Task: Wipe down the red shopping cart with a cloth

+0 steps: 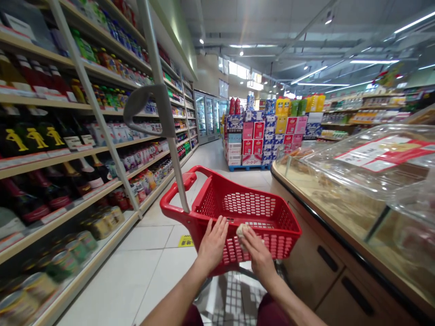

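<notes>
A red plastic shopping-cart basket [282, 240] with a perforated wall stands right in front of me. My left hand [212, 246] lies on its near side by the rim, fingers stretched out flat and holding nothing. A little to the right, my right hand [258, 253] presses a pale, crumpled cloth [240, 233] against the same near side, just under the rim. Part of the cloth is hidden beneath the fingers. The cart's grey metal pole [177, 172] rises at the left, with a grey handle grip [166, 111] on it.
Shelves [102, 108] of bottles and cans line the left side. To the right is a counter [306, 203] with clear plastic covers [370, 167], close to the basket. Stacked drink boxes [253, 140] stand ahead. A yellow floor sticker [186, 241] lies on the tiles.
</notes>
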{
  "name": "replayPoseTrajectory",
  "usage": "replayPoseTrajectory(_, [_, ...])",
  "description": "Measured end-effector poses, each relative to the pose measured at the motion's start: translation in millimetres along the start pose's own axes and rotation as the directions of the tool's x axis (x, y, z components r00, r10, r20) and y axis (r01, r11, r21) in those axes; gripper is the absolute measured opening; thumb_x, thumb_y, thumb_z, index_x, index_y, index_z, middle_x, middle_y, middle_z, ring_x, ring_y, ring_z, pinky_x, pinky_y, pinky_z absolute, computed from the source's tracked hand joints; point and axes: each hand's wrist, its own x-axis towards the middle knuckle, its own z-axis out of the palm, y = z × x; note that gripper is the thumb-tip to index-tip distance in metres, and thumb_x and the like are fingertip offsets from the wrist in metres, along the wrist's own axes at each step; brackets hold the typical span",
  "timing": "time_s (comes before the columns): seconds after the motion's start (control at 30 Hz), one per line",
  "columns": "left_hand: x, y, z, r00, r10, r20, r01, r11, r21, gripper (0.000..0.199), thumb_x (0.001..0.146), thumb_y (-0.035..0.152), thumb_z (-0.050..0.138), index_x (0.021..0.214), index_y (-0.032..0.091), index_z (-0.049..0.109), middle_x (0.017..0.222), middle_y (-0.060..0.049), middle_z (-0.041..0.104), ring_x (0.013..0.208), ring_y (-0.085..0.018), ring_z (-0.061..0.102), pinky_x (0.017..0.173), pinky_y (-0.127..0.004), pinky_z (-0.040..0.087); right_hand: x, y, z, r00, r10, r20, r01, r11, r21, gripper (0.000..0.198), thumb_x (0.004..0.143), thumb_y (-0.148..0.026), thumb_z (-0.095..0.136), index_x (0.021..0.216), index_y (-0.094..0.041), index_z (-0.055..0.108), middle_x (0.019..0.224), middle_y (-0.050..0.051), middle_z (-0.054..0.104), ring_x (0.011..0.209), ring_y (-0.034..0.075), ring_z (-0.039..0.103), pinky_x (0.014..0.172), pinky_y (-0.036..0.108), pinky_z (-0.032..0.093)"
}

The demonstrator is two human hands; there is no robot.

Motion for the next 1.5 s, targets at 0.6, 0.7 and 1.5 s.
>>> replayPoseTrajectory(0.6, [19.2, 48.6, 21.4, 0.981, 0.193, 0.004, -0.193, 0.979, -0.062, 0.057, 0.075, 0.017, 0.035, 0.130, 0.008, 0.026, 0.141, -0.012, 0.023, 0.130, -0.021, 0.015, 0.106, -0.041, 0.013, -40.6, 29.1, -20.8, 0.989, 0.098, 0.112, -0.091, 0.994, -0.069, 0.038, 0.085, -0.011, 0.036, 0.117, -0.025, 0.051, 0.114, 0.005, 0.058, 0.113, 0.015, 0.045, 0.089, 0.032, 0.046])
replayPoseTrajectory(0.7, [21.4, 54.3, 26.6, 0.980, 0.200, -0.014, -0.200, 0.977, -0.076, 0.058, 0.074, 0.016, 0.036, 0.131, 0.009, 0.025, 0.141, -0.011, 0.022, 0.131, -0.021, 0.014, 0.106, -0.041, 0.013, -36.3, 31.8, -31.6, 0.989, 0.136, 0.060, -0.132, 0.989, -0.063, 0.042, 0.084, -0.008, 0.035, 0.121, -0.025, 0.046, 0.124, 0.005, 0.049, 0.120, 0.017, 0.037, 0.096, 0.037, 0.040])
replayPoseTrajectory(1.5, [40.4, 96.1, 17.7, 0.946, 0.323, 0.031, -0.314, 0.935, -0.164, 0.061, 0.079, 0.025, 0.035, 0.134, 0.010, 0.015, 0.142, -0.012, 0.017, 0.131, -0.022, 0.013, 0.105, -0.041, 0.013, -70.2, 73.0, -76.6, 0.944, 0.329, 0.016, -0.320, 0.928, -0.192, 0.053, 0.075, -0.002, 0.033, 0.123, -0.022, 0.046, 0.131, 0.005, 0.042, 0.123, 0.018, 0.033, 0.098, 0.041, 0.035])
